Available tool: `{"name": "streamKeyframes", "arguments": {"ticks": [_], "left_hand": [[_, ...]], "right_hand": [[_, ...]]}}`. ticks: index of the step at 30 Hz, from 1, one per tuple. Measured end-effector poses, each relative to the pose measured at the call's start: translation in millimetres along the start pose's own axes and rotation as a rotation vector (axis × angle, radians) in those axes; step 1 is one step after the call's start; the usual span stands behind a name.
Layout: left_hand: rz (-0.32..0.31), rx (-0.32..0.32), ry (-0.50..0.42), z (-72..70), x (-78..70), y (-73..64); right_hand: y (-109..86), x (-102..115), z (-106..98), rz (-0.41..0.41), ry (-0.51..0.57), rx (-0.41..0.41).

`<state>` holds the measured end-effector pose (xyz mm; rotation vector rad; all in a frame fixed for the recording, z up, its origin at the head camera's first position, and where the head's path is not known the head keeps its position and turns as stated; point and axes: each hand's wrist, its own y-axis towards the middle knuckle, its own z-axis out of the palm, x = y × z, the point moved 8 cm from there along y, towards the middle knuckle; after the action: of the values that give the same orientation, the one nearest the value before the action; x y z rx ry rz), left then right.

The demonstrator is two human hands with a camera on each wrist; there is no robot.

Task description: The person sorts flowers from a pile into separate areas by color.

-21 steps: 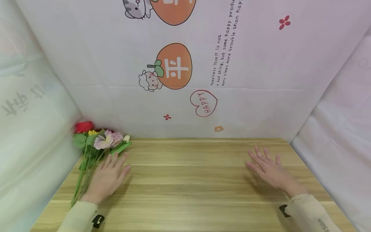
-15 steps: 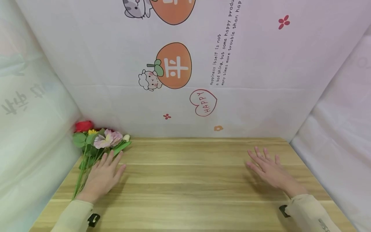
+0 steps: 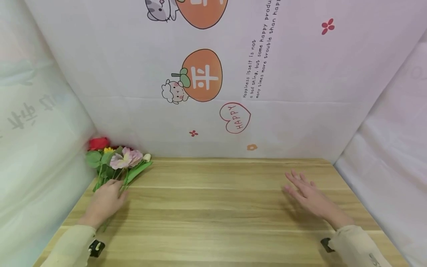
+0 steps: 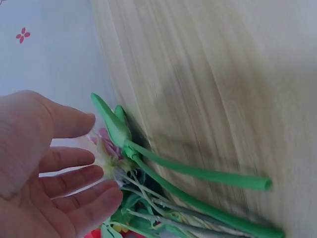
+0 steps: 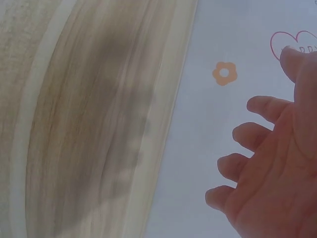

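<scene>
Artificial-looking flowers lie in a bunch at the table's far left corner: a red rose (image 3: 98, 143), a small yellow flower (image 3: 108, 150), a pink-lilac flower (image 3: 126, 158) and a white bud (image 3: 147, 157). Over their stems hovers my left hand (image 3: 103, 202), its fingers loosely bent. In the left wrist view, thumb and fingers stand apart beside the green stems (image 4: 198, 173), with nothing between them. Some stems are hidden under that hand in the head view. On the right side, my right hand (image 3: 313, 200) holds nothing, its fingers spread and slightly bent above the table.
The wooden table (image 3: 213, 207) meets a white printed cloth (image 3: 287, 122) at its back edge. White cloth walls (image 3: 36, 159) enclose the left and right sides. Both sleeved wrists carry black devices, such as the left wrist device (image 3: 96, 248).
My left hand has moved left over the flower stems, and its spread fingers have bent downward. The right fingers have bent slightly, with that arm nearly still. The flowers lie in place.
</scene>
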<state>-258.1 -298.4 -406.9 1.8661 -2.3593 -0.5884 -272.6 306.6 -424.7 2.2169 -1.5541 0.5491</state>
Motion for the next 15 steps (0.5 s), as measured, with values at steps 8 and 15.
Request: {"name": "streamKeyframes", "arguments": {"ticks": [8,15], "left_hand": [[-0.040,0.038,0.052,4.1,22.9,5.7],[-0.104,0.175,0.036,10.6,37.1,5.9]], "right_hand": [[4.2,5.7,-0.2,-0.031,-0.072,-0.043],[4.8,6.7,3.3,-0.056,-0.092,-0.050]]}}
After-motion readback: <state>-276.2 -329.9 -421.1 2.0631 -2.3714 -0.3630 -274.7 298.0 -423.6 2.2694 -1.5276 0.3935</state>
